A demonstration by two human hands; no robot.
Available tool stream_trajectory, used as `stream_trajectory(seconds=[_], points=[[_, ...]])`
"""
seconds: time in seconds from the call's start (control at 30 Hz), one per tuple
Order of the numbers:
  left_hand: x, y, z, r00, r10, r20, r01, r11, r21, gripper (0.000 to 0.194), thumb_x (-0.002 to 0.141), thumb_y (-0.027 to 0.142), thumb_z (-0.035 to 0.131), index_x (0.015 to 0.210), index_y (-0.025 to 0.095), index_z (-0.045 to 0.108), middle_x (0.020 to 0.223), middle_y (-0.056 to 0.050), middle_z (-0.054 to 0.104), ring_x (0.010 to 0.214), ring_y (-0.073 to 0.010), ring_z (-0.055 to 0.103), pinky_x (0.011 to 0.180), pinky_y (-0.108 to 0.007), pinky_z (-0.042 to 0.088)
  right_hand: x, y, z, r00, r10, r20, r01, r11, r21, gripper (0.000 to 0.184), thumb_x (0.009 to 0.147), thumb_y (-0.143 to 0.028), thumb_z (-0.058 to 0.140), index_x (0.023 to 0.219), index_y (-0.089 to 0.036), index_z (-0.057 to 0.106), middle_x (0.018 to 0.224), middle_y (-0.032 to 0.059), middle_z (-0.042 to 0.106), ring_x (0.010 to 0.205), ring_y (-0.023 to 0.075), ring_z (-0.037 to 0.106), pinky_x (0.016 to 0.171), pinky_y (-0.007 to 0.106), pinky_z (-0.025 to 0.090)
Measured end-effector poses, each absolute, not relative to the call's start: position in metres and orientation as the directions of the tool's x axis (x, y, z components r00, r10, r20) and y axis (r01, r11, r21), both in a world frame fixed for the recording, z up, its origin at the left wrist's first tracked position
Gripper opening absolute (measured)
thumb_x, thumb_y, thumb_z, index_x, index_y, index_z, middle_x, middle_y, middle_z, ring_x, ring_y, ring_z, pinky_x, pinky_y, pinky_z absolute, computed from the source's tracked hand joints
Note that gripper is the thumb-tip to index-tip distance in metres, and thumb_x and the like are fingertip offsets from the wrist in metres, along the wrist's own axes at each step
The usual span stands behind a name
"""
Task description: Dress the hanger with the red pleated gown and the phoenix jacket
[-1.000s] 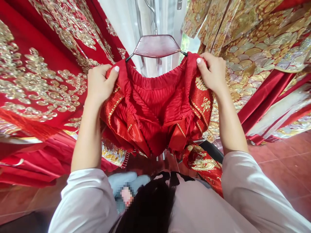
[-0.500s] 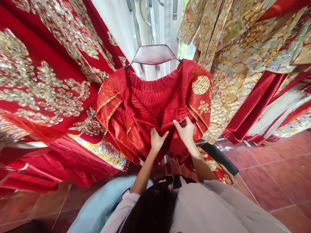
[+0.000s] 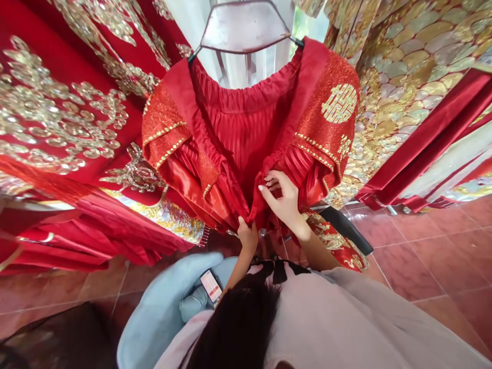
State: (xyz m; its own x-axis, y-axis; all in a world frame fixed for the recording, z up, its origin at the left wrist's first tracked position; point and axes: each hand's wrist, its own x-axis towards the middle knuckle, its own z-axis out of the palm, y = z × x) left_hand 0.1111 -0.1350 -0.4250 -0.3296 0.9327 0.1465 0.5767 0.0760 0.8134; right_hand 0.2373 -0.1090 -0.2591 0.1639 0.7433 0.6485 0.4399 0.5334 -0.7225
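A red garment (image 3: 246, 102) with a gathered, pleated inner part hangs from a hanger (image 3: 246, 28) in front of me. Its glittery shoulders carry gold bead trim, and a round gold emblem (image 3: 339, 103) shows on the right one. Low at the front opening, my left hand (image 3: 248, 234) is closed on the gathered edge, pulling it down to a point. My right hand (image 3: 282, 197) has its fingers curled at the edge on the right side, thumb and fingertips close together on the fabric there. The cloth behind my fingers is hidden.
Red cloth with silver beading (image 3: 57, 113) hangs at the left, gold scale-patterned garments (image 3: 407, 66) at the right. A light blue chair (image 3: 149, 307) with a phone (image 3: 211, 286) on it stands below left. A black bar-like object (image 3: 348, 230) lies near the tiled floor (image 3: 434, 256).
The garment appears larger and higher in view. My left hand has moved lower and closed on the edge, drawing the opening into a V. My right hand has shifted left along the edge.
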Motion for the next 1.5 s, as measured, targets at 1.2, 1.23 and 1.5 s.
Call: stream_trajectory(seconds=[1.2,1.23,1.5], points=[[0.117,-0.114,-0.425,-0.119,0.950,0.290,0.419,-0.216,0.882,0.032,0.091,0.037,0.035,0.067,0.019,0.046,0.067,-0.004,0.053,0.070,-0.0167,0.054,0.068,-0.027,0.046,0.214,-0.110,-0.314,-0.133,0.924,-0.360,-0.457,-0.379,-0.804,0.024,0.056,-0.036,0.067,0.054,-0.015,0.055,0.037,-0.0110,0.024,0.036,0.0009,0.014,0.040,0.021,0.007],[0.118,-0.113,-0.425,-0.119,0.948,0.296,0.424,-0.221,0.878,0.033,0.091,0.037,0.034,0.067,0.019,0.046,0.067,-0.004,0.053,0.069,-0.0166,0.053,0.068,-0.027,0.046,0.214,-0.106,-0.305,-0.107,0.934,-0.340,-0.475,-0.348,-0.808,0.023,0.058,-0.035,0.067,0.056,-0.014,0.056,0.038,-0.0107,0.024,0.036,0.0010,0.015,0.040,0.021,0.008],[0.113,-0.101,-0.411,-0.186,0.893,0.410,0.509,-0.269,0.817,0.026,0.089,0.038,0.041,0.074,0.019,0.049,0.078,-0.008,0.055,0.082,-0.0216,0.054,0.081,-0.036,0.046,0.200,-0.091,-0.268,0.075,0.982,-0.176,-0.453,-0.123,-0.883,0.025,0.063,-0.038,0.068,0.060,-0.014,0.061,0.041,-0.0083,0.029,0.040,0.0028,0.019,0.043,0.024,0.009]])
